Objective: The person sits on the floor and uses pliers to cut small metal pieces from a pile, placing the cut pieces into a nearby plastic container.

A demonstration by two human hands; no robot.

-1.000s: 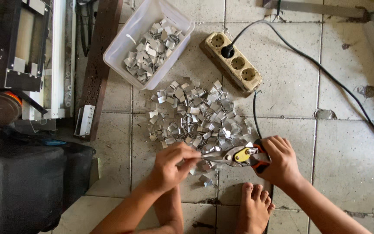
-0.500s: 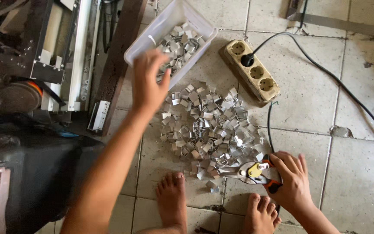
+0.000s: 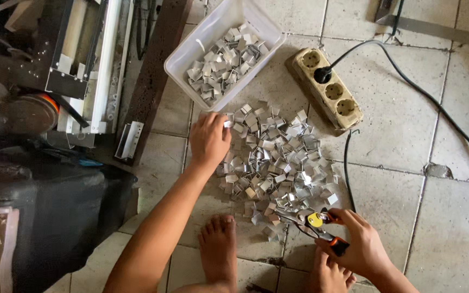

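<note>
Clips (image 3: 278,163) lie piled on the floor below the tub (image 3: 188,51); left hand (image 3: 210,138) rests loosely on them, right hand (image 3: 356,244) grips pliers (image 3: 313,221), so pick one clip cleanly.

No screens or signs are showing. One open package is sitting top centre: a clear plastic tub (image 3: 188,46), rectangular, lying at a slant on the tiles, holding small silver metal clips (image 3: 225,62). One label is showing: a round yellow sticker (image 3: 314,220) at the pivot of the pliers (image 3: 313,223), low and right of centre; its print is too small to make out. Nothing else packaged is showing clearly in the dark clutter at left.
</note>
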